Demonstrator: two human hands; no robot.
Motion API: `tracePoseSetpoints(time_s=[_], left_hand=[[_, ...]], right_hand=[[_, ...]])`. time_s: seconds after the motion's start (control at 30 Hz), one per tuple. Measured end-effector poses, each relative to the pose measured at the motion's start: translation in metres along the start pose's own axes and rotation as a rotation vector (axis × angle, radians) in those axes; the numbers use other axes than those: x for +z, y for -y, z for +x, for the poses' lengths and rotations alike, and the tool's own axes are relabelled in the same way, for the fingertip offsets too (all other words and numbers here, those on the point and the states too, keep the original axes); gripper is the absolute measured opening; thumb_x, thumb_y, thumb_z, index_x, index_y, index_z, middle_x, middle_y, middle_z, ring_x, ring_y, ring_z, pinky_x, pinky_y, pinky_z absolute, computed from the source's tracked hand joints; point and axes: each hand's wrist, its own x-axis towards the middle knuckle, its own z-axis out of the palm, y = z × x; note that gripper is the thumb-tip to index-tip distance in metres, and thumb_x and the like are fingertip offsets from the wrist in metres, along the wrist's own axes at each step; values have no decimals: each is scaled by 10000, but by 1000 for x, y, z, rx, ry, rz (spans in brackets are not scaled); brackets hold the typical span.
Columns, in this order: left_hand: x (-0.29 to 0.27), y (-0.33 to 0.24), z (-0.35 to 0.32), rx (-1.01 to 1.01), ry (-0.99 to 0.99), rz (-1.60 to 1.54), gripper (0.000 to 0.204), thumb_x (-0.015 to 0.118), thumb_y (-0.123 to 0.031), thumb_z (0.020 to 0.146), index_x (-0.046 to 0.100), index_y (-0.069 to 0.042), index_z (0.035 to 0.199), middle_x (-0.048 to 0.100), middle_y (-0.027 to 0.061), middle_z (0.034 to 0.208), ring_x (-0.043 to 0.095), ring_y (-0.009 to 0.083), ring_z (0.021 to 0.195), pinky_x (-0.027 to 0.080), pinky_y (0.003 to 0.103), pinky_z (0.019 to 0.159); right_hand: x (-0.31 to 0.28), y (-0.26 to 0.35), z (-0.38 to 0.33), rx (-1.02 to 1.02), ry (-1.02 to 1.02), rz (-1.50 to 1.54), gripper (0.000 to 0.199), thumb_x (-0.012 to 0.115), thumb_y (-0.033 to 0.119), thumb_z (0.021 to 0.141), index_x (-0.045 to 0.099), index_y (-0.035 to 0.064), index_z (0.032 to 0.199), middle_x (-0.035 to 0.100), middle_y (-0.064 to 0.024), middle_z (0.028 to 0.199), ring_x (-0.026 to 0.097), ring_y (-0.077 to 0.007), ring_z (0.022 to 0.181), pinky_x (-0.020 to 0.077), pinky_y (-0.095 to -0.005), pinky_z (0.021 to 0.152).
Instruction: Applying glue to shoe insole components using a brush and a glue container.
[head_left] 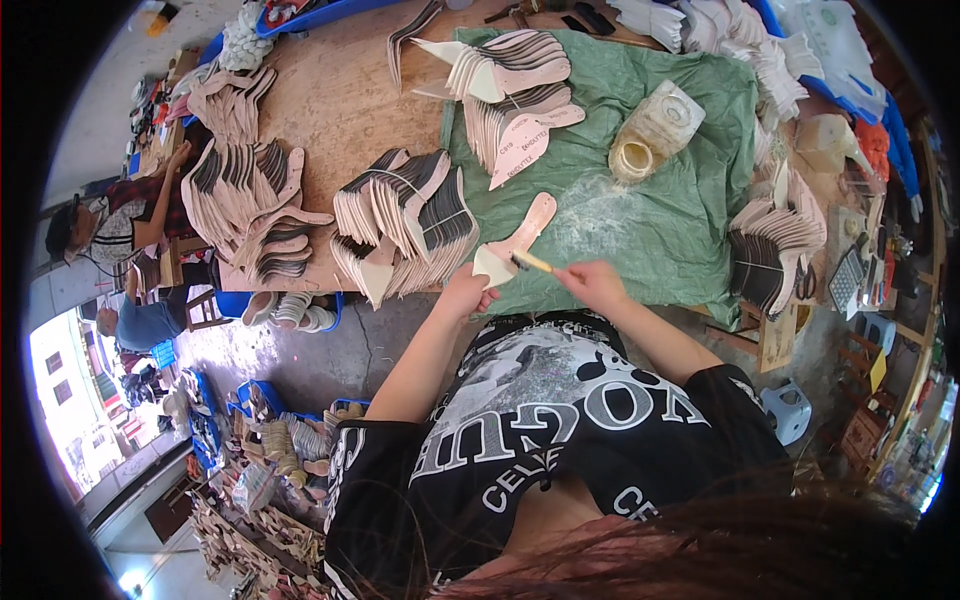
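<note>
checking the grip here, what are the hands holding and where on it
Left hand pins the insole piece at its pale near end; right hand holds a brush by its handle.

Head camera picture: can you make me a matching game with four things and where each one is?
Things:
1. brush
2. insole piece
3. plastic jar
4. green sheet

Places:
A. spread over the wooden table
B. lying on its side on the sheet, far from the hands
C. in the right hand
D. held at its wide end by the left hand

Pairs: 1-C, 2-D, 3-B, 4-A
</note>
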Motion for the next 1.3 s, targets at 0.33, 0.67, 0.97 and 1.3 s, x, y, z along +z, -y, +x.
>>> tracePoseSetpoints(time_s=[0.33,0.67,0.97,1.3], left_hand=[[-10,-4,8,-68,103,-195,183,475,-56,847,464,-27,1028,536,94,706,416,84,444,302,243,377],[-77,-66,-56,154,114,214,171,475,-92,843,509,-13,991,568,63,674,416,62,407,326,223,376],[-182,-141,-101,396,218,187,182,500,-111,870,519,-13,1023,562,43,634,398,40,420,305,194,392],[-279,-238,29,672,-297,157,244,452,-95,856,515,-16,1079,598,109,722,518,140,484,417,272,460]], right_hand=[[20,-10,-16,28,-81,-43,435,575,446,827,604,48,653,531,-168,562,518,-360,527,399,-426,491],[-45,-11,-19,82,-427,189,335,604,264,865,613,-51,754,436,-71,525,406,-104,526,346,-299,488],[-67,15,-2,44,-685,422,314,573,216,905,634,-45,742,461,41,590,360,-46,566,281,-235,505],[-80,51,2,96,-782,389,315,571,225,913,627,-44,757,474,40,610,362,-39,569,271,-220,507]])
